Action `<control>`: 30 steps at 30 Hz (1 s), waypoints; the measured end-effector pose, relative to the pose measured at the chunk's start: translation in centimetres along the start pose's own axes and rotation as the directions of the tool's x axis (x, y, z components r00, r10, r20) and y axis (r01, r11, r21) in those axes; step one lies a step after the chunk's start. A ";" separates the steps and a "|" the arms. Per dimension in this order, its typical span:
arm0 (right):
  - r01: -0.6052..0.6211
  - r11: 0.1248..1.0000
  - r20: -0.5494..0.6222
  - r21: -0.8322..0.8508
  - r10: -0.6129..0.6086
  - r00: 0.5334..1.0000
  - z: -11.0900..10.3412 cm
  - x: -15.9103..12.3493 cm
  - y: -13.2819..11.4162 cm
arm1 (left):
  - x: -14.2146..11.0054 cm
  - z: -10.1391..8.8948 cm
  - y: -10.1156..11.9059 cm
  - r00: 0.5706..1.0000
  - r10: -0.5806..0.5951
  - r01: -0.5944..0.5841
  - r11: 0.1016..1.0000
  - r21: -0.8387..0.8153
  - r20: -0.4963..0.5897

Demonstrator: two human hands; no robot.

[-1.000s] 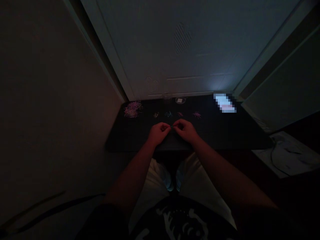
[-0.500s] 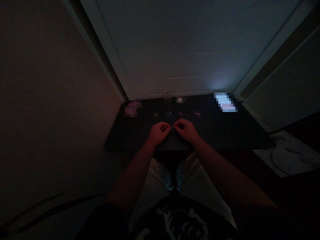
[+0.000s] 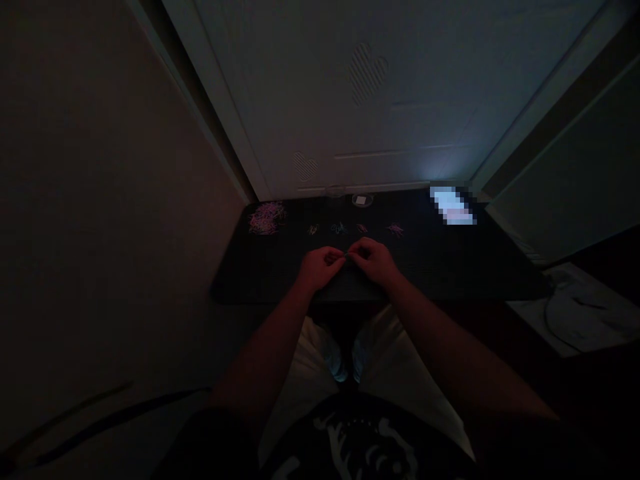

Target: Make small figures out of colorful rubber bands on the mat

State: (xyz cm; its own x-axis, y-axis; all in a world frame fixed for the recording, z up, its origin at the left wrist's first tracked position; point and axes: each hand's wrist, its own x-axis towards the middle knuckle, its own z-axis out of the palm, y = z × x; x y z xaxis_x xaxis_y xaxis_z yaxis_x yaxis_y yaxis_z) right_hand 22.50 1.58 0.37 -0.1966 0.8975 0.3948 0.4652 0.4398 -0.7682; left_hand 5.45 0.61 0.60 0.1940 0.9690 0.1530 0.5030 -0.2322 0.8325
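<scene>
Above the middle of the dark table point(image 3: 270, 273), my left hand point(image 3: 323, 265) and my right hand point(image 3: 371, 259) meet almost fingertip to fingertip. Both are closed in a pinch on one small thin bluish-green piece point(image 3: 345, 254), mostly covered by the fingers; its exact kind is too dim to make out. Just beyond them lie small groups of similar thin pieces in a row: a pale yellowish group point(image 3: 313, 229), a bluish-green group point(image 3: 339, 229), a reddish-pink group point(image 3: 362, 228) and a purple-pink group point(image 3: 395, 229).
A larger mixed heap of thin pink, purple and pale pieces point(image 3: 267, 218) lies at the table's far left. Along the back stand a clear round container point(image 3: 335, 192) and a clear dish with a white square point(image 3: 361, 200). A lit, blurred screen point(image 3: 453, 205) glows at the far right.
My hands stay in nearly the same place, with the left fingertips slightly farther right. Less of the bluish-green piece shows between them. The groups on the table have not moved.
</scene>
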 end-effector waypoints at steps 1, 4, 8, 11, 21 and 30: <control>0.002 1.000 0.000 0.004 -0.002 1.000 0.0 0.0 0.0 | 0.0 0.0 0.0 1.000 0.004 -0.004 1.000 0.019 0.005; 0.006 1.000 -0.001 0.004 -0.006 1.000 0.0 0.0 -0.1 | 0.0 -0.1 -0.1 1.000 0.024 -0.024 0.998 0.052 0.007; 0.010 1.000 0.007 0.002 -0.010 1.000 0.0 0.0 -0.1 | 0.0 -0.2 0.1 1.000 0.026 -0.026 0.999 0.041 -0.011; 0.016 1.000 0.010 -0.002 -0.016 1.000 0.0 0.0 -0.1 | 0.0 -0.3 0.3 1.000 0.020 -0.020 0.999 0.033 -0.018; -0.048 0.999 0.010 -0.022 0.048 0.999 0.1 0.0 -0.4 | 0.0 -0.3 0.0 0.999 0.012 -0.011 0.999 0.032 -0.033; -0.213 0.951 -0.250 -0.225 0.154 0.956 0.1 -0.3 0.4 | 0.1 -0.4 0.4 0.988 -0.034 0.045 0.996 0.072 -0.153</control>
State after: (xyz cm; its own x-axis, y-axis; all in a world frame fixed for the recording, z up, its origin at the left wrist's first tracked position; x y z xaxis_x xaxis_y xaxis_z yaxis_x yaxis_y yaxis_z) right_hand 22.69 1.51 -0.09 0.1001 0.9175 0.3849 0.6785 0.2200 -0.7009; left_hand 5.34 0.61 1.18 0.0456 0.9778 0.2046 0.5704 -0.1937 0.7982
